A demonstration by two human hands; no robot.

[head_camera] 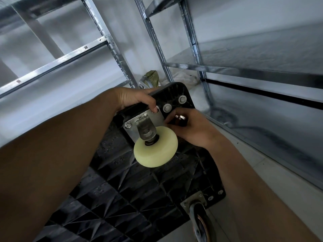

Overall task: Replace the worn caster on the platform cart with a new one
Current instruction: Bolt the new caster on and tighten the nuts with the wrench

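Note:
The black ribbed platform cart [139, 186] lies upside down in front of me. A caster with a pale yellow wheel [155, 147] and a metal mounting plate [153, 117] sits at its far corner. My left hand [136, 98] grips the cart's far edge, thumb pressing the plate near a bolt hole. My right hand [190, 126] holds a small dark tool at the plate's right edge; its fingertips hide what it touches. One bolt [128, 125] shows at the plate's left corner. A dark, worn-looking caster [201, 217] stands at the cart's near right corner.
Galvanised metal shelving uprights [157, 41] and beams [52, 63] surround the cart on the left, back and right. A green bag [153, 78] and crumpled white plastic [183, 77] lie on the floor behind the cart. Two washered bolts [167, 107] sit in the cart's corner.

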